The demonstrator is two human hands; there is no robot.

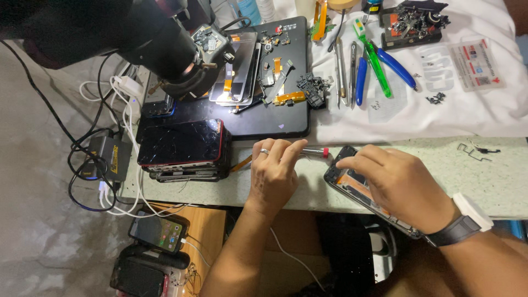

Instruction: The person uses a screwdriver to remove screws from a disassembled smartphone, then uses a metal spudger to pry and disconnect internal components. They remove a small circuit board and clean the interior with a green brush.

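Left hand [273,168] pinches red-tipped screwdriver [314,152], tip aimed 3 o'clock at opened phone [352,181]; right hand [399,184] clamps phone flat on surface [484,176].

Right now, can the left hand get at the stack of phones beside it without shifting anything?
Probably yes. The left hand rests on the counter holding a small screwdriver, and the stack of phones lies just to its left with bare counter between. It would likely need to put the screwdriver down first.
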